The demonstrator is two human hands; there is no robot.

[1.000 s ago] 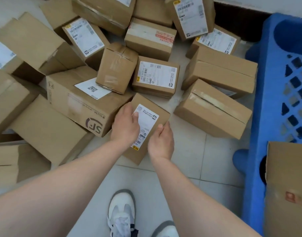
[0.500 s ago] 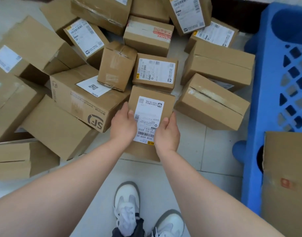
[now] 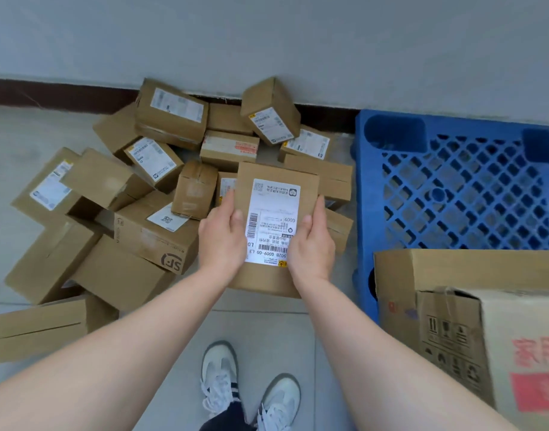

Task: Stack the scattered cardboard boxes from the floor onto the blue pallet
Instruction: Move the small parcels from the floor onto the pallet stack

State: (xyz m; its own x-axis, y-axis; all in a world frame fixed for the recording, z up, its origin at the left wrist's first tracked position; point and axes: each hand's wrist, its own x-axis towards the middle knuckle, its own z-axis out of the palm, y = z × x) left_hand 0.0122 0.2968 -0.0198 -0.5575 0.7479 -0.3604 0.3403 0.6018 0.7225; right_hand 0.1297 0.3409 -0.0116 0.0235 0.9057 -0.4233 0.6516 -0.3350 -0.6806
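While you stand with your shoes (image 3: 218, 370) on the floor (image 3: 260, 329), both hands grip one box (image 3: 276, 173) just in front of you. The left hand (image 3: 221, 236) clasps its left edge and the right hand (image 3: 312, 245) its right edge, with the thumbs laid on the top face at either side of the label (image 3: 271, 209). The box looks to be held clear of the floor, label up, its long axis running straight away from you.

The pallet (image 3: 365, 194) lies to the right of the hands, so the right hand is the nearer one. I judge the carry to be a swing rightward rather than a reach ahead. A carton (image 3: 453, 270) covers the pallet's near end. A pale carton (image 3: 522, 331) with red print stands against it, nearer you, and I cannot tell whether that one rests on the pallet. The bare blue grid lies beyond both, so your box likely has to go right and a little away from you.

To the left of the hands and behind the box, the pile (image 3: 155, 236) of remaining boxes lies scattered up to the wall (image 3: 267, 35).
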